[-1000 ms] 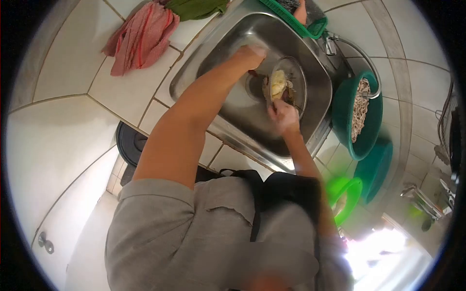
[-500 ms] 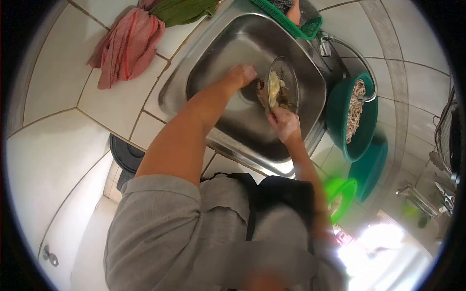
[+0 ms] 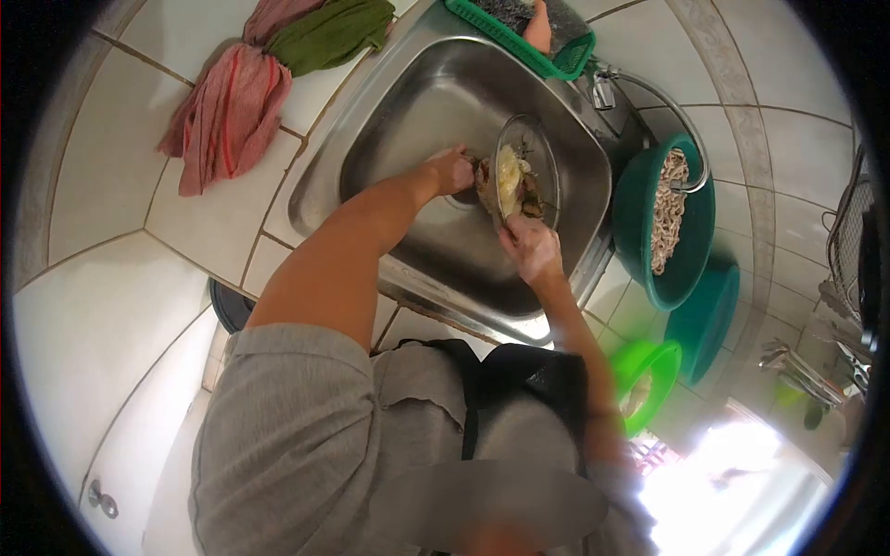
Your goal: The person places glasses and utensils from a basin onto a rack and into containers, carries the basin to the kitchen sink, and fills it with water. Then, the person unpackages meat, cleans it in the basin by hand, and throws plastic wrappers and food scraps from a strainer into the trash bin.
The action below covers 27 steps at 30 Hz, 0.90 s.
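Observation:
Inside the metal sink (image 3: 399,130), my right hand (image 3: 533,248) grips the near rim of a clear dish (image 3: 553,171), which is tilted. Pale yellow and brown food scraps (image 3: 513,181) lie in the dish, and some show at its left side. My left hand (image 3: 451,172) is beside the scraps, left of the dish and over the drain area. Its fingers are drawn together near dark bits, but what they hold, if anything, is too small to name.
A green basket (image 3: 565,67) and a faucet (image 3: 603,93) stand behind the sink. Right of it are a teal basin (image 3: 630,218) of pale pieces and a bright green bowl (image 3: 660,398). Pink (image 3: 227,116) and green cloths (image 3: 329,35) lie on the left.
My left hand has moved from the upper part of the sink down to the scraps beside the dish. My right hand still holds the dish. The whole view has shifted slightly.

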Tool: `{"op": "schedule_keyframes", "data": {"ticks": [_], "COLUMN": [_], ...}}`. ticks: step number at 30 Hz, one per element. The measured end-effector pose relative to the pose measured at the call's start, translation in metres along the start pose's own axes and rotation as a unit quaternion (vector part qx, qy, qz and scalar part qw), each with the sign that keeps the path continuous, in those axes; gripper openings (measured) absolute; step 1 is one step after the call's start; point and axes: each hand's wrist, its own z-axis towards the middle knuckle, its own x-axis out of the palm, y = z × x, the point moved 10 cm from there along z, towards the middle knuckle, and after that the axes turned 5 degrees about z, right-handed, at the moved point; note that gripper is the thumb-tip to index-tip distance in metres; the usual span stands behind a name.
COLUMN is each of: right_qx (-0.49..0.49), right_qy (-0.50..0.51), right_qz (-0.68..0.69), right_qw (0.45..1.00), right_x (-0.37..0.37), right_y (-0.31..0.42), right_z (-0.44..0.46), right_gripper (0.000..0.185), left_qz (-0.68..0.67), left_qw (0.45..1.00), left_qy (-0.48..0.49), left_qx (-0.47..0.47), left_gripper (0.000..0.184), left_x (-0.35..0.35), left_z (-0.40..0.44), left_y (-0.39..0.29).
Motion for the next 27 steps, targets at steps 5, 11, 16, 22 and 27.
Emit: {"op": "schedule_keyframes", "data": {"ticks": [5,11,16,22,27], "right_qx": [0.002,-0.01,0.001,-0.011,-0.004], "right_qy": [-0.024,-0.023,-0.035,-0.027,-0.051], "right_qz": [0.007,0.005,0.026,0.012,0.023], "right_qw": [1.0,1.0,0.999,1.0,0.998], "right_x": [-0.003,-0.003,-0.006,-0.005,-0.012], "right_y": [0.0,0.001,0.001,0.002,0.002], "right_z": [-0.001,-0.001,-0.001,-0.002,-0.005], "right_gripper": [0.012,0.012,0.014,0.013,0.012], "left_qz": [0.026,0.052,-0.015,0.03,-0.123], "left_qw": [0.998,0.978,0.999,0.984,0.971], "left_qy": [-0.054,-0.186,0.015,-0.173,-0.2], "left_qx": [-0.012,-0.077,-0.04,0.017,0.04], "left_gripper": [0.018,0.018,0.017,0.016,0.02], "left_x": [-0.009,-0.005,0.009,0.032,-0.016], "left_z": [0.001,0.007,0.015,0.023,-0.005], "left_y": [0.001,0.0,-0.006,-0.007,0.006]}}
